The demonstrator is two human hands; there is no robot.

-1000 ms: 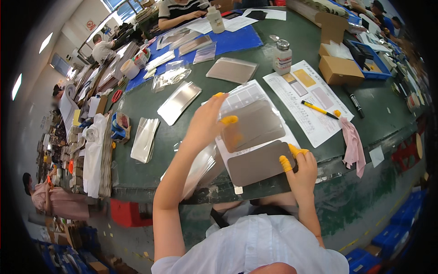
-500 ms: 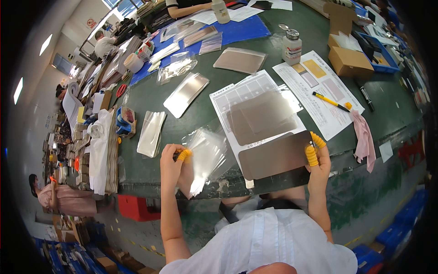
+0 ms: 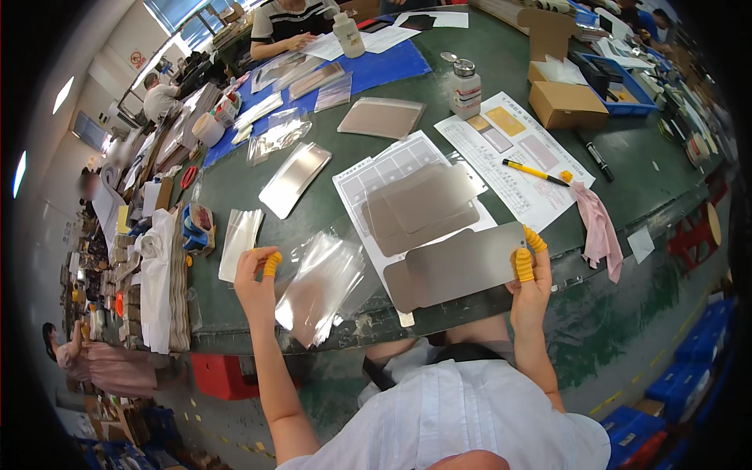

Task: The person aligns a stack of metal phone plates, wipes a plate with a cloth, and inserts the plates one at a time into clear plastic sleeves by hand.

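Observation:
My right hand (image 3: 533,286), yellow ribbed finger cots on its fingers, grips the right end of a thin grey metal sheet (image 3: 466,265) with rounded corners. The sheet is held over the table's front edge, and another grey sheet (image 3: 399,288) shows below its left end. More grey sheets (image 3: 419,200) lie on a printed paper (image 3: 352,188) just beyond. To the left, my left hand (image 3: 255,278) has its fingers curled together, with a yellow cot showing. Whatever it may pinch is hidden. Beside it lies a fanned pile of clear plastic bags (image 3: 321,282).
Bagged sheets (image 3: 241,239) and a shiny sheet stack (image 3: 295,180) lie to the left. A dispenser bottle (image 3: 465,90), a yellow pen (image 3: 536,172), a pink cloth (image 3: 597,227) and a cardboard box (image 3: 565,103) stand or lie right. Across the table sits another person (image 3: 286,31).
My left hand has moved left, off the clear bags. The right hand still holds the grey sheet, now turned flatter to view. The whole view has shifted slightly.

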